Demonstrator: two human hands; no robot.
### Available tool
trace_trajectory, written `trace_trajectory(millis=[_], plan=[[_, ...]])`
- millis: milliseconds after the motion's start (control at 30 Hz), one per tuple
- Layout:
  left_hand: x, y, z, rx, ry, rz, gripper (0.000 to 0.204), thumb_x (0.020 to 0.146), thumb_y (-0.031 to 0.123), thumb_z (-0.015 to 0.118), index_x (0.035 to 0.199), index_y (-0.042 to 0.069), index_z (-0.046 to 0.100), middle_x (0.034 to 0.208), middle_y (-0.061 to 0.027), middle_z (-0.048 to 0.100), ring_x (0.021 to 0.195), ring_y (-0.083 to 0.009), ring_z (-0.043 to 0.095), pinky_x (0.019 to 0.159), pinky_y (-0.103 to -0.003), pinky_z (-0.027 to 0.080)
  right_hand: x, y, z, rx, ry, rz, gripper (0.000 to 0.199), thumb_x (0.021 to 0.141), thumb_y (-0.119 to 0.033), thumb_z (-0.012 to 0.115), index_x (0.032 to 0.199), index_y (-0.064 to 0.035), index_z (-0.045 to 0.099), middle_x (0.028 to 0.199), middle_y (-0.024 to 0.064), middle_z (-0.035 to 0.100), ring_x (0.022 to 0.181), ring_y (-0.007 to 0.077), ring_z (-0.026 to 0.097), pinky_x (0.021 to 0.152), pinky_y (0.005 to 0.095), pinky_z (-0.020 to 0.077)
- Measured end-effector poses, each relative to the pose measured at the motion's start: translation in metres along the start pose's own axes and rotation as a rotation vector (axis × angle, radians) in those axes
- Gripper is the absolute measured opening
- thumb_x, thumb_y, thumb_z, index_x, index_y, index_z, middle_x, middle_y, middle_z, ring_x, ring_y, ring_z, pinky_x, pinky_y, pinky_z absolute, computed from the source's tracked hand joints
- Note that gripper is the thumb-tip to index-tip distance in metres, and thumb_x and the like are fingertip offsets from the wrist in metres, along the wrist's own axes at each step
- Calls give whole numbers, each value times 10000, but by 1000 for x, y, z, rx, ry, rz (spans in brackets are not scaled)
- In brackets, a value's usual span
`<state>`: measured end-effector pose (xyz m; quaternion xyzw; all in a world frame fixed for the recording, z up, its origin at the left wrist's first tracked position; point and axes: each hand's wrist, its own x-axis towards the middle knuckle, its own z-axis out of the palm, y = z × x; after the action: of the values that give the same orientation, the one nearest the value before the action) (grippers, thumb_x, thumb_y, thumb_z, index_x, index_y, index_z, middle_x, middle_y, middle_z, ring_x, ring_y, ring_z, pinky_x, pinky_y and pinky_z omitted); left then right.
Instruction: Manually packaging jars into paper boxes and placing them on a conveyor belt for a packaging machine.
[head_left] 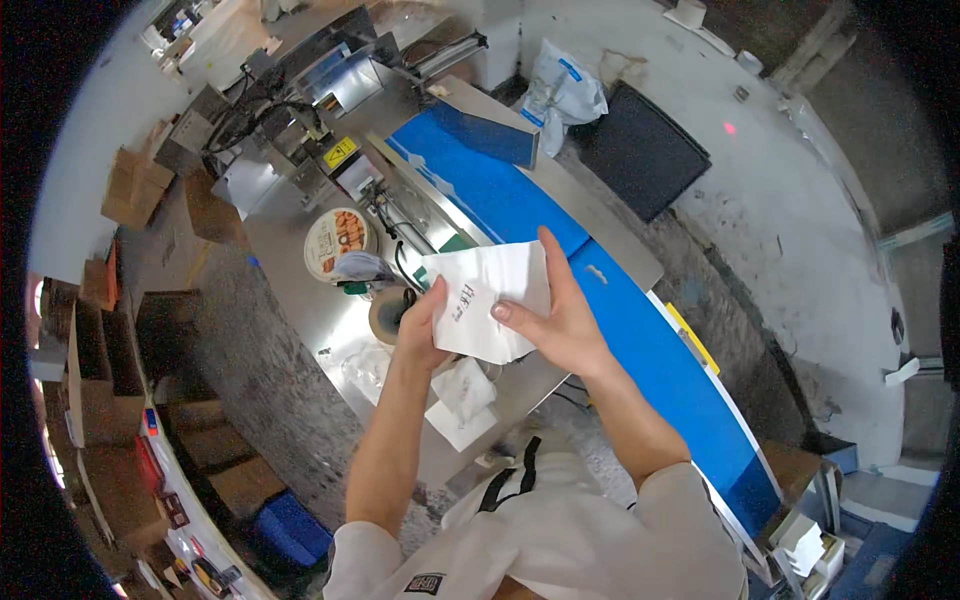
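A white flat bag [490,290] with small print on it is held up between both hands over a steel worktable [300,290]. My left hand [422,325] grips its left edge with the thumb on top. My right hand [555,315] grips the right side, its index finger stretched along the bag's edge and the thumb pressed on the front. A small stack of similar white bags [460,400] lies on the steel top just below the hands. A blue conveyor belt [620,320] runs diagonally right beside the bag.
A round tin with a printed lid [338,240] and a roll of tape [385,312] sit on the steel top. Machine parts and cables [300,110] stand behind. Cardboard boxes [110,390] line the left. A black mat [640,150] and a plastic bag [565,95] lie on the floor.
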<state>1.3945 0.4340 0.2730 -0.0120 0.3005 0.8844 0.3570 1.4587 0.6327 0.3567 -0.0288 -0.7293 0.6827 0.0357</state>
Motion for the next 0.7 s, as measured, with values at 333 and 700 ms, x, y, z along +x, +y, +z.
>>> trace_trajectory(millis=[333,700], plan=[[-32,-8,37,-70,-161,79,534,1031,361,367,1433,11,390,1392,-166,519,1260,-327,527,1078,-463,404,-44,-36,2,164,-35,-18,1131,746,-192,846,1515,52,52,1430,234,401,1310,284,433,1086,386,364],[-45,-23,51,-139,-211,-24,522,1041,344,356,1447,16,373,1413,-162,501,1284,-317,510,1093,-456,390,-79,-43,-11,22,48,-131,1085,780,-233,818,1510,68,75,1392,251,447,1293,300,460,1084,381,361]])
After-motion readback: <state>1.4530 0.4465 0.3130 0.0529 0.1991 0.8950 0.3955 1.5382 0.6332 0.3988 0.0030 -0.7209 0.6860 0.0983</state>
